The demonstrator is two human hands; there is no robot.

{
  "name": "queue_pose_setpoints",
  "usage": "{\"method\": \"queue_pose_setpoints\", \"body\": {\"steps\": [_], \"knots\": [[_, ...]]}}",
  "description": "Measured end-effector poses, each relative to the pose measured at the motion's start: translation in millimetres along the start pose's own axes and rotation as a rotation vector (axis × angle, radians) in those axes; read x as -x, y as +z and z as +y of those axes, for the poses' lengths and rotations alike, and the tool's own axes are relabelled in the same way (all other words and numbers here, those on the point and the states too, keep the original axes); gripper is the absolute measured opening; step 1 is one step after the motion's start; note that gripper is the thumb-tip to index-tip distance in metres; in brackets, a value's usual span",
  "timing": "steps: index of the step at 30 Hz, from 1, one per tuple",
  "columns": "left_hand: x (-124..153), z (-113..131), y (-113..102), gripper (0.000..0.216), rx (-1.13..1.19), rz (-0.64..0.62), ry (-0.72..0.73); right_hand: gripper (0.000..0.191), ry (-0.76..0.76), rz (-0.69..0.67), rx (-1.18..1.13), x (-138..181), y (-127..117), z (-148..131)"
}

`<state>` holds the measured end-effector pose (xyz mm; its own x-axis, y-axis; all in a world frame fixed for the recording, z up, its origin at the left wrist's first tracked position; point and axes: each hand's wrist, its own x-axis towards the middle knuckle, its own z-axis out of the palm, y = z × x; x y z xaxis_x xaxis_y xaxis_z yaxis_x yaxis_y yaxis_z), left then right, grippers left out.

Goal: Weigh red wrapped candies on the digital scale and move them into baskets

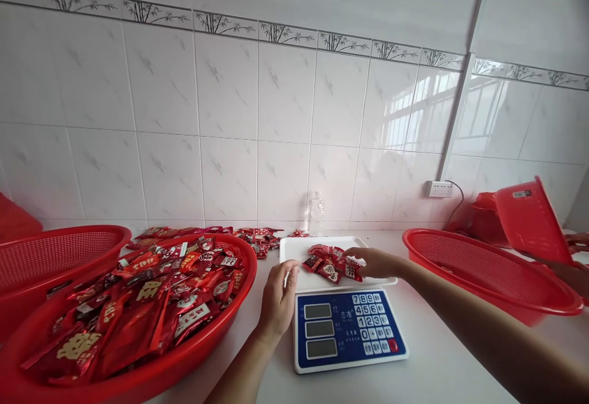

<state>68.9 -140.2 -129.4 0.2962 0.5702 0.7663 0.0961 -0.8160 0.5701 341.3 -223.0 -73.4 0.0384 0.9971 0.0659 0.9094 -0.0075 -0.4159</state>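
Note:
Small red wrapped packets [331,271] with pale lettering lie in a loose pile on the white tray [294,249] of a weighing scale. My right hand [375,263] reaches in from the right, its fingers bent down over a packet at the pile's right side. Beside the tray's left front corner is my left hand [278,297], fingers loosely curved, thumb apart, and no packet showing in it. In front of the tray sits the scale's blue panel [347,330], with three grey displays and a keypad. A red basket [251,263] heaped with similar packets stands left of my left hand.
More red packets [260,238] lie along the wall, near a clear plastic bottle [317,214]. Another red basket [105,238] stands far left, and a large one [460,241] at right. A co-worker's hand [564,275] is near a tilted red basket [529,217]. A socket [439,189] is on the wall.

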Motion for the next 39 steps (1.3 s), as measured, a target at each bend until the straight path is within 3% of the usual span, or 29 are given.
{"method": "queue_pose_setpoints", "body": {"steps": [7,13,21,27,34,39], "knots": [[-0.1,-1.4,-0.1,0.027,-0.008,-0.009,-0.015,0.046,0.016,0.174,0.056,-15.0,18.2,-3.9],[0.2,-1.0,-0.4,0.029,0.007,-0.023,-0.039,0.034,0.010,0.233,0.024,-31.3,27.7,-18.0],[0.1,-2.5,0.3,0.031,0.003,-0.041,-0.069,0.050,-0.010,0.198,0.031,-53.1,44.0,-58.9],[-0.5,-2.6,0.1,0.033,-0.003,-0.042,-0.073,0.048,-0.102,0.137,0.085,-61.6,58.8,-75.2],[0.3,-3.3,0.1,0.031,-0.004,-0.044,-0.070,0.038,-0.339,0.070,0.175,-36.7,42.6,-63.1],[0.8,-3.9,1.2,0.031,0.002,-0.033,-0.061,0.059,-0.238,0.133,0.241,-24.1,28.0,-36.2]]}}
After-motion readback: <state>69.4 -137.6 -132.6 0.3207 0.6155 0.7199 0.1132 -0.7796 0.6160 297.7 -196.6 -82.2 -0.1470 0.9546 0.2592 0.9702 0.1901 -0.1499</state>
